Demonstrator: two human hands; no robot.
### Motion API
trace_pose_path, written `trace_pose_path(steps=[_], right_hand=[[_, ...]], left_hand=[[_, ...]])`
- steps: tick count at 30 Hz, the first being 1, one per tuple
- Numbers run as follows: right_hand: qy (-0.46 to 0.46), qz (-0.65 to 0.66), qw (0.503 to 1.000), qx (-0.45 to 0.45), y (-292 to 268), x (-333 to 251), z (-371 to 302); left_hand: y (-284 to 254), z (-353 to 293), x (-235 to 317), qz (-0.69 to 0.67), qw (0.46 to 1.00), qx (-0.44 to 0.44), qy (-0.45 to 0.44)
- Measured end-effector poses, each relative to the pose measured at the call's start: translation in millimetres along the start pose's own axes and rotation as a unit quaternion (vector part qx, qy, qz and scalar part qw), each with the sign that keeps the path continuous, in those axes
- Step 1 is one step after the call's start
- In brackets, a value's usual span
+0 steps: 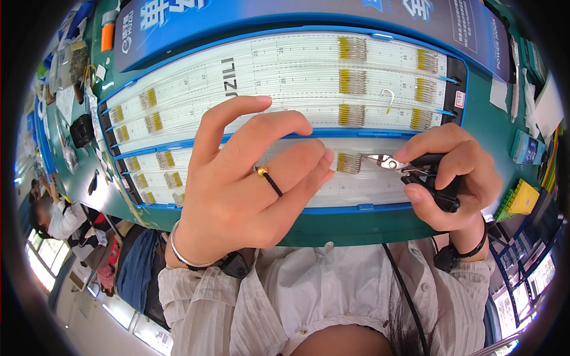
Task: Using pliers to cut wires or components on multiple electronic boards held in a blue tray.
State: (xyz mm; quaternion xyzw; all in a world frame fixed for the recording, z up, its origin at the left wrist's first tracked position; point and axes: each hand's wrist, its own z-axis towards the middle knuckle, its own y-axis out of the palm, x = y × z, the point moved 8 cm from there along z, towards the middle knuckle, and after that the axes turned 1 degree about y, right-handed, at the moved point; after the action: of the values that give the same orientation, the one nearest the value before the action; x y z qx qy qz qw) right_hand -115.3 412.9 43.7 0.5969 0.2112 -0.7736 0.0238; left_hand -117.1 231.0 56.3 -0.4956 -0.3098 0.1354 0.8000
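Note:
My left hand [249, 178] is over the box of fish hooks [208, 139], wearing a black cord ring with a gold bead. Its thumb and index fingertips press together; whatever lies between them is hidden or too fine to see. The other fingers are raised and bent. In my right hand [463, 172] are small black-handled nippers [436, 178], their pointed jaws beside a row of hooks [349, 162] with yellow bindings in the near half of the box. A single loose hook [388, 101] lies on the far half, among the bundled hooks.
A long blue and grey package [309, 21] runs behind the box. An orange-capped bottle [107, 37] stands at the far left, and a black case [81, 130] sits left of the box. Yellow and green items [521, 199] are at the right table edge, below a teal box [527, 148].

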Motion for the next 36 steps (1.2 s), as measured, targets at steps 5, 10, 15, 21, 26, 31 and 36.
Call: trace_pose_path(steps=[5, 10, 15, 21, 26, 31, 36], right_hand=[[0.0, -0.024, 0.999, -0.033, 3, 2, -4], [-0.015, -0.004, 1.0, -0.007, -2, 0, 1], [-0.015, 0.068, 0.997, 0.03, -14, 3, -5], [0.063, 0.161, 0.975, 0.139, -29, 12, -19], [0.054, 0.23, 0.955, 0.182, -54, 9, -29], [0.072, 0.189, 0.968, 0.148, -60, 6, -45], [0.099, 0.21, 0.964, 0.133, -63, 16, -52]], left_hand=[[-1, -1, -3, -0.012, 1.0, 0.009, -0.003], [-1, 2, -2, -0.018, 1.0, 0.012, 0.001], [-3, 10, -3, -0.094, 0.995, 0.014, -0.02], [-9, 17, 4, -0.147, 0.987, 0.066, -0.022], [-14, 28, 24, -0.128, 0.988, 0.086, -0.006], [0, 39, 38, -0.152, 0.984, 0.089, 0.006], [22, 42, 41, -0.166, 0.984, 0.059, -0.016]])
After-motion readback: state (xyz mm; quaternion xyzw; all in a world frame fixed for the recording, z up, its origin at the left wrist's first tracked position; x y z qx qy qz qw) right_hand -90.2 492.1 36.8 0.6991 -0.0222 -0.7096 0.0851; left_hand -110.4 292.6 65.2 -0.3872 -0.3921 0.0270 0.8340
